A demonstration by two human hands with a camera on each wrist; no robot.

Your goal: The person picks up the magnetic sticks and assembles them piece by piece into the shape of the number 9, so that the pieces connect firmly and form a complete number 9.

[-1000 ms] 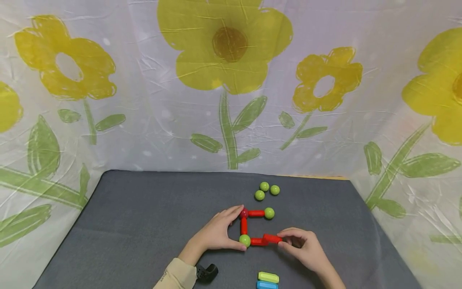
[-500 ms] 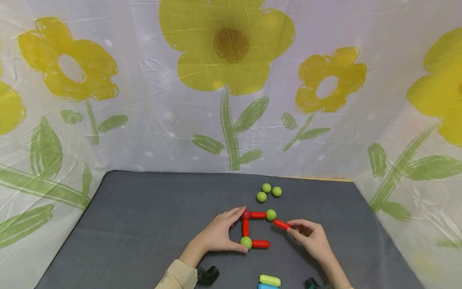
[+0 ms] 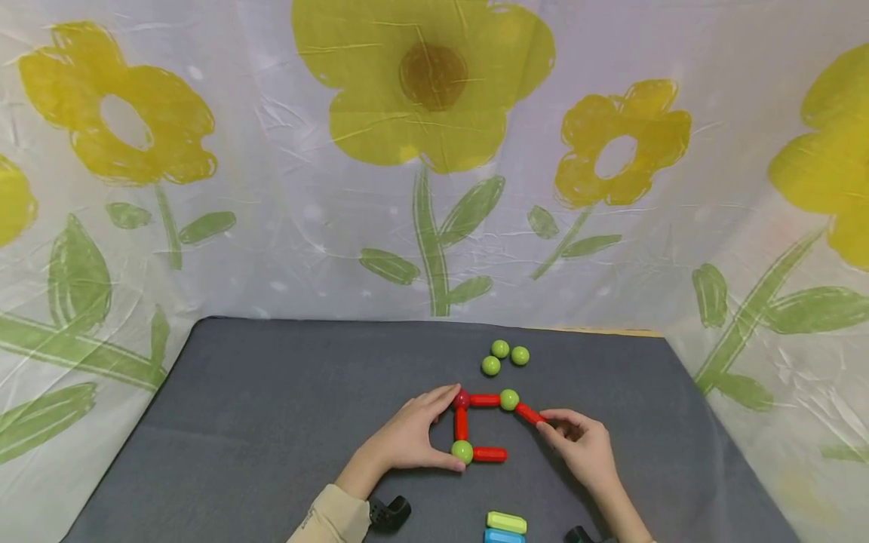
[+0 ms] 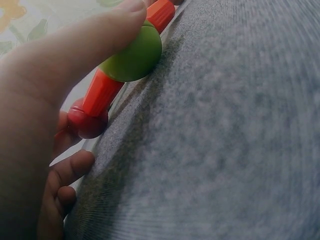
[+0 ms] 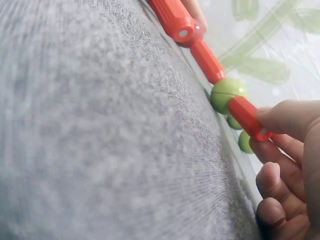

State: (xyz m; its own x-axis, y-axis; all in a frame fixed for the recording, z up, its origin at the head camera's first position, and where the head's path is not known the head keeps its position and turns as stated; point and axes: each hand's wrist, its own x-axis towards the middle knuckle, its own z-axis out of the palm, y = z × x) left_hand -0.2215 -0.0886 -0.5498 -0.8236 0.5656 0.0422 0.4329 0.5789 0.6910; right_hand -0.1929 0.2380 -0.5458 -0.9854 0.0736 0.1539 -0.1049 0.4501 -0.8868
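My left hand [image 3: 406, 436] spans one side of a frame of magnetic sticks and balls, its thumb against the near green ball [image 3: 462, 452] and its fingertips at the red ball [image 3: 461, 398]. A red stick [image 3: 461, 424] joins these two balls. From the red ball another stick [image 3: 485, 400] runs right to the far green ball [image 3: 509, 400]; from the near one a stick [image 3: 490, 454] points right, its other end free. My right hand [image 3: 584, 446] pinches a red magnetic stick [image 5: 245, 117] between thumb and fingers, its tip against the far green ball [image 5: 225, 95].
Beyond the frame lie three loose green balls [image 3: 500, 349]. A yellow-green stick [image 3: 506, 522] and a blue stick [image 3: 504, 536] lie side by side at the near edge of view. Behind the dark grey table [image 3: 285, 377] hangs a flower-printed cloth [image 3: 326, 226].
My right hand has carried its red stick from above the near right stick up to the far green ball, where the tip now meets it. The left hand keeps its place.
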